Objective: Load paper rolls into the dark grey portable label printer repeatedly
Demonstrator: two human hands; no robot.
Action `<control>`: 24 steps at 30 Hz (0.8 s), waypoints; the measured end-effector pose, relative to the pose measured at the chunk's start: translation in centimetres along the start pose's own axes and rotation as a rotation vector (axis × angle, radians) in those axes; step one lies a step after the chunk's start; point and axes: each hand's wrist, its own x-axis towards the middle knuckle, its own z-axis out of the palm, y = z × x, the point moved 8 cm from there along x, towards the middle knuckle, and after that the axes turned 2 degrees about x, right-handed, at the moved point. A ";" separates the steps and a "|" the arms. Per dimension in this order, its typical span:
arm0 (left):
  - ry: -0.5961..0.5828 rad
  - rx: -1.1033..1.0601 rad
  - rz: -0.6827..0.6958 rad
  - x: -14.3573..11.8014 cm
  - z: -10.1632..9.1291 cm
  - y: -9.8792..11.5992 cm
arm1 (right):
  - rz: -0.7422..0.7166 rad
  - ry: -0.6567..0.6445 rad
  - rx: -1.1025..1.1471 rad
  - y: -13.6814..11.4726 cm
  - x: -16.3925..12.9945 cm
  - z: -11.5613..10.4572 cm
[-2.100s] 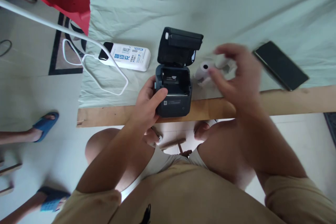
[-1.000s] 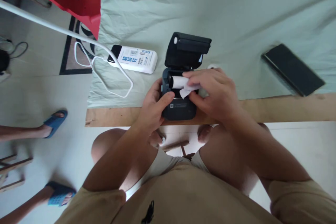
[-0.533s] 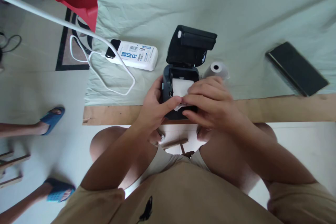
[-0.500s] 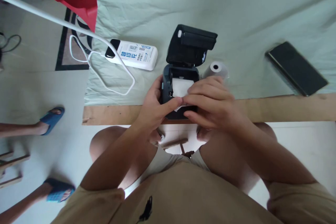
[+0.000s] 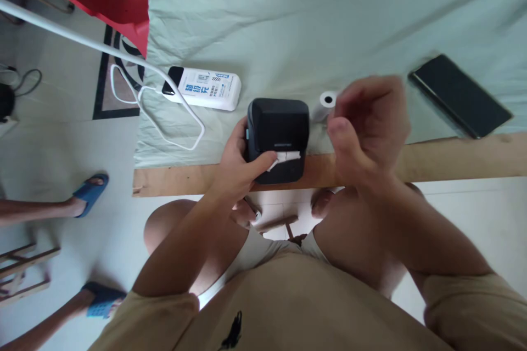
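Observation:
A small dark thermal printer [image 5: 278, 123] stands near the table's front edge with its lid down. A torn strip of white paper [image 5: 289, 157] pokes out of its front slot. My left hand [image 5: 242, 162] grips the printer's left side, and its thumb presses on the left end of the strip. To the right of the printer, my right hand [image 5: 373, 126] is in the air, blurred, with fingers curled and the thumb apart from them. Nothing shows in it. Just left of its fingertips is a white paper roll [image 5: 321, 108], which stands on the cloth.
A white power bank [image 5: 209, 89] with a white cable [image 5: 164, 134] lies at left on the green tablecloth [image 5: 288, 22]. A black phone-like slab [image 5: 461, 96] rests at right. Another person's slippered feet [image 5: 91, 193] and a red chair [image 5: 132, 11] are at the left.
The printer's lid has gone from raised to closed, covering the paper inside. My right hand has left the printer and moved right and up. My left hand keeps its hold.

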 end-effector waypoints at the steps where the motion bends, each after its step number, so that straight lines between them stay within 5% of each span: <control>1: 0.006 0.009 -0.007 0.0 0.0 0.0 | 0.030 -0.022 -0.041 0.3 -0.2 0.2; 10: -0.094 -0.054 -0.040 0.1 0.4 -0.2 | 0.338 -0.390 -0.009 3.6 -1.6 2.9; 24: -0.070 -0.136 -0.040 1.1 1.4 0.3 | 0.371 -0.359 -0.042 4.7 -1.5 3.3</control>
